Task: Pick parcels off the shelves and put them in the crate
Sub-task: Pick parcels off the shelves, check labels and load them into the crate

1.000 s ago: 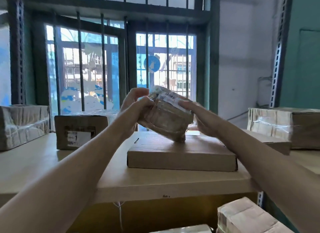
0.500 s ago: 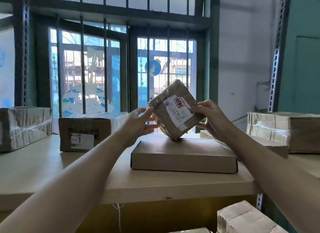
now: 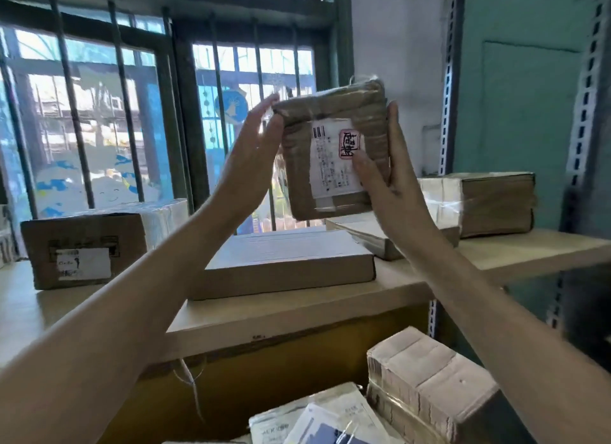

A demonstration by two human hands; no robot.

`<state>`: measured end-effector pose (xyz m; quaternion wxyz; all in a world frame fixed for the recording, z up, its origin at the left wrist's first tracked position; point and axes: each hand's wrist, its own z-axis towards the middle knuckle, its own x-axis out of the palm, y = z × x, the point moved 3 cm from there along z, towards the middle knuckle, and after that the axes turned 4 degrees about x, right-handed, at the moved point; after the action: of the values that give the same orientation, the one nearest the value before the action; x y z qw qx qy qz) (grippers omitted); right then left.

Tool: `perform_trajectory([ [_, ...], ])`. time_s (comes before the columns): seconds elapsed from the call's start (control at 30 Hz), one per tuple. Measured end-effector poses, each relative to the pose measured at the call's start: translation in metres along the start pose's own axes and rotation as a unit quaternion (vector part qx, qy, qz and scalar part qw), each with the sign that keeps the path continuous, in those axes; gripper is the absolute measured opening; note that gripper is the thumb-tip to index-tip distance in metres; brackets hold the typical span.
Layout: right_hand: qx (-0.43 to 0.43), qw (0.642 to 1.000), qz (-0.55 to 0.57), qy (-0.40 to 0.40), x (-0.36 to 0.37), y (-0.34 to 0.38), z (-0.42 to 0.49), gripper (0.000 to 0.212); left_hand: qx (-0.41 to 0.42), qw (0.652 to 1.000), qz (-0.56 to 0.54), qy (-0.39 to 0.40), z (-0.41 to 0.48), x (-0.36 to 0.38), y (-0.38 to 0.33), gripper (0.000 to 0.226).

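holding the parcel [image 3: 332, 159] upright above the shelf [image 3: 297, 314], i pinch its edge with my right hand [image 3: 386, 182] while my left hand [image 3: 254, 146] presses it, fingers straight.

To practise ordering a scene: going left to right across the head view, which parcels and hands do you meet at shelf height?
brown cardboard box with a white label → left hand → held brown tape-wrapped parcel with a white label → right hand → large tape-wrapped brown parcel.
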<state>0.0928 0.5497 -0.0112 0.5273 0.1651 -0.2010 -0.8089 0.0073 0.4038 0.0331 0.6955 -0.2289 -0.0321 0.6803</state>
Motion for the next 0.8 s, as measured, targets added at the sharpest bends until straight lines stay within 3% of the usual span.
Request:
perform_trajectory([
  [0.27,0.060,0.976,-0.002,-0.208,-0.135,0.011,-0.161,0.066,0.051,0.994,0.022,0.096,-0.081,0.169,-0.097,0.041],
  [0.37,0.130,0.950,-0.011,-0.285,-0.192,-0.007,-0.250,0.060,-0.011,0.981,-0.021,0.194,-0.143,0.256,-0.103,0.043],
  [0.47,0.257,0.910,-0.008,-0.325,-0.245,-0.035,-0.354,0.052,-0.123,0.944,-0.072,0.299,-0.239,0.349,-0.087,0.046],
  [0.6,0.455,0.791,-0.026,-0.408,-0.298,-0.073,-0.529,0.048,-0.252,0.866,-0.066,0.427,-0.400,0.446,-0.055,0.037],
  [0.7,0.590,0.667,-0.074,-0.450,-0.305,-0.083,-0.667,0.053,-0.326,0.750,-0.033,0.575,-0.526,0.494,-0.023,0.030],
  [0.8,0.653,0.554,-0.072,-0.511,-0.299,-0.095,-0.787,0.054,-0.398,0.632,-0.038,0.663,-0.639,0.523,0.014,0.019],
])
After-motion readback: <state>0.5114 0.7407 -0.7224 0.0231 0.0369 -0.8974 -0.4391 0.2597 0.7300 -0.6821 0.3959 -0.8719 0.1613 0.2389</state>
